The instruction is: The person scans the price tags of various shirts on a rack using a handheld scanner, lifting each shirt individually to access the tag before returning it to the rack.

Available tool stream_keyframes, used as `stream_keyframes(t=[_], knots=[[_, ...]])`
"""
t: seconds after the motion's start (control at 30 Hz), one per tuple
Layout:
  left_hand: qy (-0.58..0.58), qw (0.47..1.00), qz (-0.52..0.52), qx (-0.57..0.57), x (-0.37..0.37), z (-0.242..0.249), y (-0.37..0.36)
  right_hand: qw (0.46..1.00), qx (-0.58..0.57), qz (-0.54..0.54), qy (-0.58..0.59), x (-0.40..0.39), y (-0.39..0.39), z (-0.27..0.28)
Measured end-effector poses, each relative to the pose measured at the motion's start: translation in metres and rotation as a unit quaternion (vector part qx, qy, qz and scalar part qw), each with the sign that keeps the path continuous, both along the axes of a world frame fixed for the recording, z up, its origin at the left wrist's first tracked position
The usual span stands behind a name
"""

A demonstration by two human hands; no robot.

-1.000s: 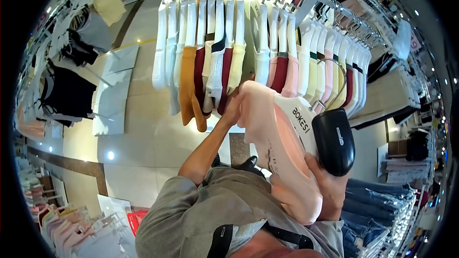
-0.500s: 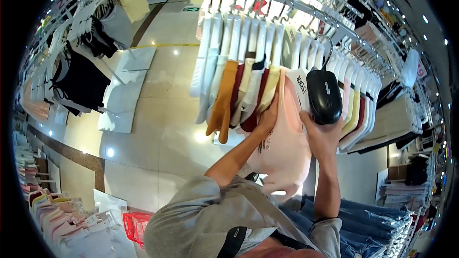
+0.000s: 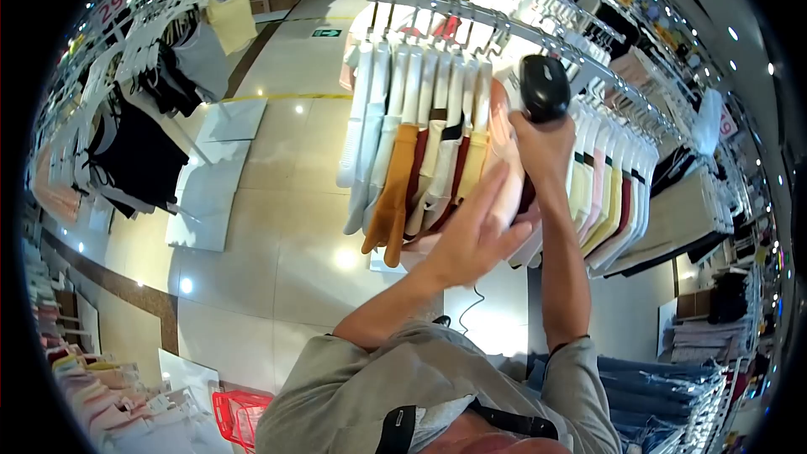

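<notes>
My right hand (image 3: 545, 147) is wrapped around the lower end of a black, rounded handheld device (image 3: 545, 88), held up against the rack of hanging clothes. Whether it is a steamer or a scanner is not plain. My left hand (image 3: 471, 240) is open, thumb and fingers apart, in front of the clothes. Just behind it hangs a pale pink tank top (image 3: 498, 118), turned mostly edge-on and partly hidden by my hands. Beside it on the left are a yellow garment (image 3: 475, 155) and a mustard one (image 3: 399, 202).
The metal rail (image 3: 471, 13) holds several white-shouldered garments on hangers. To the left stands another rack with a black top (image 3: 139, 147). A red basket (image 3: 239, 416) is on the floor at lower left, folded jeans (image 3: 647, 403) at lower right. A thin cord (image 3: 475, 307) trails below.
The black device and my right hand have moved up and slightly left. My left hand has come away from the rack's garments and opened. The pink top has turned from facing me to edge-on.
</notes>
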State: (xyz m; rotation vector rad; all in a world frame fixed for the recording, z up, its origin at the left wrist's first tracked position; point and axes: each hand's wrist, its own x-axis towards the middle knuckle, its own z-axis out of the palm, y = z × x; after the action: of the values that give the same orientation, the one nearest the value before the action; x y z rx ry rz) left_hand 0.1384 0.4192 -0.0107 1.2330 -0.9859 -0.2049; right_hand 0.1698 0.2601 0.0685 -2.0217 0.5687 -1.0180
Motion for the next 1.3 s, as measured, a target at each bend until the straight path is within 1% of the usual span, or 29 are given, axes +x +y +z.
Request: stream_keyframes(t=[0.03,0.07,0.1,0.17,0.2,0.23,0.27,0.33,0.37,0.4,0.43,0.47,0.5,0.53,0.57,0.63,0.67,0.77,0.83,0.9,0.93,0.97,1.03,1.07,1.1,1.17,1.27,1.3], knots=[[0.014,1.0,0.023,-0.001,0.0,0.004,-0.004,1.0,-0.019,-0.013,0.005,0.007,0.0,0.002],[0.029,0.999,0.029,0.018,0.003,0.006,-0.008,0.999,-0.009,-0.023,0.034,0.01,0.003,0.007],[0.028,0.998,0.041,0.031,0.007,0.007,-0.011,0.999,-0.014,-0.007,0.028,0.015,0.0,0.005],[0.028,0.996,0.065,0.058,0.014,0.009,-0.017,0.999,-0.033,-0.021,0.033,0.02,0.0,0.002],[0.012,0.995,0.08,0.063,0.019,0.005,-0.022,0.997,-0.048,-0.039,0.048,0.024,-0.003,-0.004],[-0.002,0.993,0.095,0.069,0.022,0.002,-0.026,0.998,-0.013,-0.02,0.058,0.028,-0.005,-0.006],[0.005,0.993,0.092,0.077,0.021,0.001,-0.028,0.997,-0.03,-0.018,0.067,0.03,-0.011,-0.015],[-0.011,0.99,0.116,0.085,0.021,-0.015,-0.039,0.993,-0.066,-0.022,0.092,0.029,-0.018,-0.029],[-0.018,0.988,0.128,0.089,0.02,-0.023,-0.044,0.995,-0.051,-0.013,0.079,0.023,-0.02,-0.031],[0.004,0.985,0.13,0.112,0.016,-0.02,-0.044,0.997,-0.035,-0.005,0.068,0.012,-0.017,-0.027],[-0.004,0.984,0.143,0.109,0.014,-0.022,-0.046,0.998,-0.019,0.003,0.055,0.002,-0.016,-0.025],[-0.012,0.982,0.155,0.107,0.012,-0.025,-0.048,1.0,-0.02,0.001,0.018,-0.007,-0.023,-0.029],[-0.019,0.98,0.167,0.105,0.008,-0.031,-0.051,0.999,0.02,-0.001,0.044,-0.02,-0.027,-0.023],[-0.08,0.974,0.197,0.076,0.004,-0.042,-0.059,0.998,0.055,0.004,0.011,-0.03,-0.032,-0.025],[-0.113,0.966,0.22,0.08,-0.001,-0.052,-0.066,0.996,0.091,0.008,-0.022,-0.042,-0.036,-0.028],[-0.179,0.943,0.265,0.089,-0.009,-0.059,-0.074,0.99,0.126,0.038,-0.056,-0.069,-0.035,-0.022],[-0.166,0.944,0.271,0.084,-0.011,-0.058,-0.076,0.991,0.128,0.027,-0.016,-0.085,-0.035,-0.019],[-0.152,0.924,0.324,0.135,-0.008,-0.066,-0.092,0.986,0.162,0.025,-0.034,-0.121,-0.039,-0.026],[-0.183,0.915,0.318,0.17,-0.01,-0.059,-0.094,0.983,0.171,0.027,-0.064,-0.14,-0.045,-0.04],[-0.194,0.908,0.319,0.19,-0.005,-0.048,-0.098,0.984,0.165,0.045,-0.046,-0.161,-0.047,-0.043],[-0.17,0.92,0.299,0.188,0.0,-0.036,-0.098,0.982,0.181,0.035,-0.028,-0.17,-0.048,-0.045],[-0.172,0.921,0.296,0.184,0.013,-0.038,-0.104,0.984,0.174,0.037,-0.026,-0.179,-0.05,-0.05],[-0.235,0.897,0.314,0.206,0.026,-0.037,-0.116,0.989,0.132,0.03,-0.056,-0.193,-0.056,-0.069],[-0.264,0.874,0.34,0.225,0.03,-0.037,-0.122,0.985,0.16,0.032,-0.05,-0.201,-0.057,-0.072],[-0.291,0.85,0.364,0.245,0.031,-0.037,-0.128,0.987,0.151,0.024,-0.053,-0.208,-0.057,-0.076],[-0.314,0.819,0.406,0.257,0.029,-0.034,-0.138,0.987,0.154,0.034,-0.026,-0.223,-0.065,-0.086],[-0.336,0.788,0.445,0.261,0.029,-0.036,-0.147,0.981,0.191,0.02,-0.03,-0.24,-0.07,-0.098],[-0.338,0.778,0.45,0.28,0.026,-0.03,-0.148,0.978,0.204,0.017,-0.031,-0.245,-0.071,-0.103]])
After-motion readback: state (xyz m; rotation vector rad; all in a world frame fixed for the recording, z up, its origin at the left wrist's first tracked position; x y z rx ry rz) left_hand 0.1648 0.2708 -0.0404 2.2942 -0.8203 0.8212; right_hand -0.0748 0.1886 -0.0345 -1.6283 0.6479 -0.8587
